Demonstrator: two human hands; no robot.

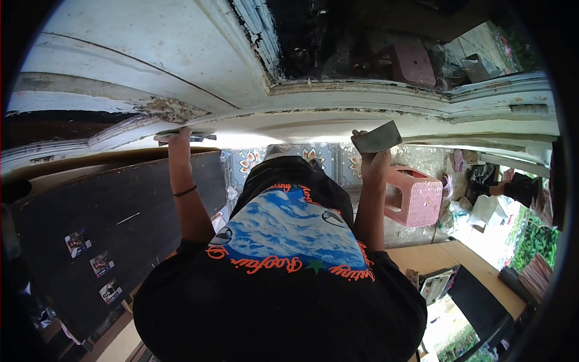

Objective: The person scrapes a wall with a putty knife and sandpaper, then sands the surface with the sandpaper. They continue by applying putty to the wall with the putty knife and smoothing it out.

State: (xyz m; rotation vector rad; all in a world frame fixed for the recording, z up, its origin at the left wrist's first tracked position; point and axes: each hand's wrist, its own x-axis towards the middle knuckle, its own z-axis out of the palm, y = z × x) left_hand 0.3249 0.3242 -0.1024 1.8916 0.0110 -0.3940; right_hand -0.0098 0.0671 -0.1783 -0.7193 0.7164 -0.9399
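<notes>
My right hand (373, 158) is closed around a grey rectangular scraper (379, 137), its flat broad face tilted up beside the white wall panel (289, 125). Over on the left, my left hand (180, 134) grips a thin flat plate (202, 137) with dark edges, seen nearly edge-on close to the same panel. Part of that plate is hidden behind the hand. Above both hands, a white-painted window frame (356, 90) shows peeling paint and rough, crumbly edges around dark glass (338, 48).
A pink plastic stool (422, 201) stands on the floor to the right. A dark board (114, 211) with small pictures is at the left. Patterned floor tiles (325, 158) show below the wall, and a wooden table (476, 271) is at the lower right.
</notes>
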